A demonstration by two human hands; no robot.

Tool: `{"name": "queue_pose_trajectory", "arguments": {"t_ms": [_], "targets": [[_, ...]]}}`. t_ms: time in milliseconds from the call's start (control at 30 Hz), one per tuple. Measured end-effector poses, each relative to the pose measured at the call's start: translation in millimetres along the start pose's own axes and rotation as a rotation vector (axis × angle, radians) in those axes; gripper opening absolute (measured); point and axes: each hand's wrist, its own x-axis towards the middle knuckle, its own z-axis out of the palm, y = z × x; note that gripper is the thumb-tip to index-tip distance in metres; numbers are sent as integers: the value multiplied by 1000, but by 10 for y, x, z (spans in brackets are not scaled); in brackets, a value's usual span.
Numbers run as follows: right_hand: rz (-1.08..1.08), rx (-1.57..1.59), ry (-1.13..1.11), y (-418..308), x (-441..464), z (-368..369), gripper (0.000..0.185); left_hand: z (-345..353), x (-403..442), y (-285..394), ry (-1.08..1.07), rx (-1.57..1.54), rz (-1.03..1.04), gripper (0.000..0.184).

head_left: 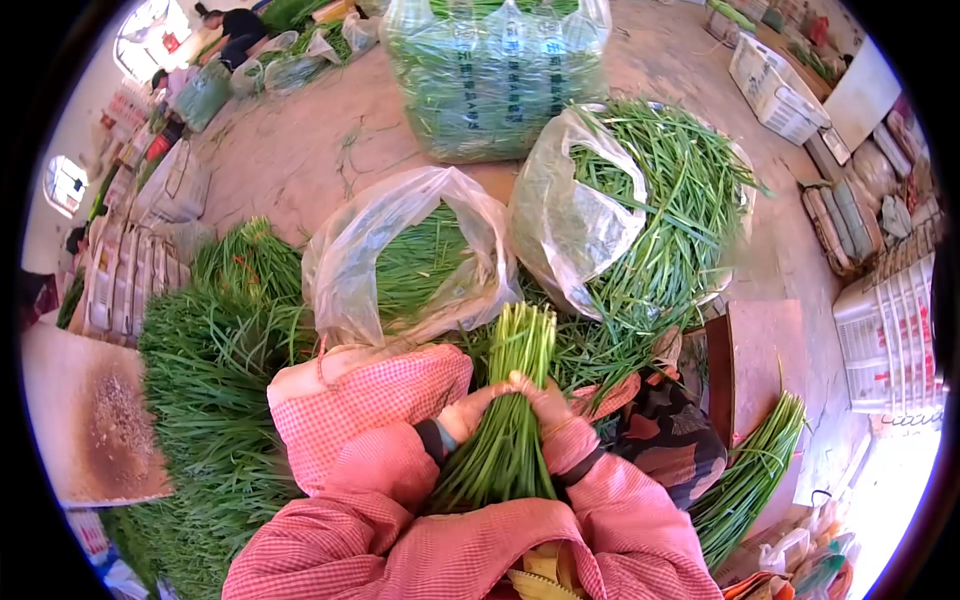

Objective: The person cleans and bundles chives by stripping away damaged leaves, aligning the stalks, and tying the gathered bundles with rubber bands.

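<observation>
A bunch of garlic chives (523,345) is held upright in front of my chest, its pale stem ends at the top and its green leaves hanging toward my lap. My left hand (468,413) wraps round it from the left. From the right side my right hand (545,405) is closed round the same bunch, the thumbs close together. Just beyond the bunch stands an open clear plastic bag (335,265) with chives inside. Another bunch of chives (755,470) lies on a board at my right.
Loose chives (215,380) are heaped at my left. A bag (585,235) overflowing with leaves stands ahead right, and a packed plastic bundle (490,100) sits behind it. White crates (775,90) line the right side. Other people (240,35) sit at the far left.
</observation>
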Motion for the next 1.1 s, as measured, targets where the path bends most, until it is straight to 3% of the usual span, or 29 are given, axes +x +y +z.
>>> {"name": "queue_pose_trajectory", "arguments": {"t_ms": [67,133,200,267,300,333,367,400,433,467,567,667,733,800,867,933,1000,1067,1100], "targets": [[-65,37,-108,-36,208,-31,66,-201,452,142,67,43,308,44],[228,234,-55,-639,25,123,64,-5,619,415,1,-2,122,50],[219,255,-60,-725,23,180,56,12,641,536,-9,-3,36,51],[-18,257,-239,-556,-100,214,47,347,146,422,27,52,170,52],[-40,259,-192,-491,-196,295,44,94,228,326,6,93,176,51],[-30,256,-203,-448,-262,402,44,114,90,259,36,181,287,45],[-170,337,-184,-424,-312,524,41,83,-40,217,16,383,451,47],[-317,421,-168,-446,-361,619,37,85,-167,201,-4,595,616,52],[-327,494,-218,-602,-415,712,40,309,-419,149,18,714,757,63],[-347,529,-206,-835,-541,808,37,454,-610,94,4,767,783,71],[-440,675,-249,-1151,-638,1019,43,481,-743,127,43,939,886,68],[-560,631,-235,-1361,-622,1066,50,539,-910,411,118,1113,750,51],[-538,601,-36,-1657,-552,873,59,571,-1286,714,313,1514,693,50],[-564,621,-146,-1974,-501,479,58,922,-1684,915,657,2064,537,56],[-733,687,-409,-2053,-369,280,41,786,-1856,1125,818,2390,718,55],[-911,443,-299,-2002,-133,178,26,912,-2026,1228,1084,2773,685,65],[-1043,130,103,-1944,-292,294,20,986,-2152,1352,1093,2867,757,71],[-944,-356,615,-1867,89,178,17,1035,-2210,1461,1098,2960,825,77],[-880,-81,524,-1898,12,74,20,1047,-2231,1505,1115,3074,962,73]]}}
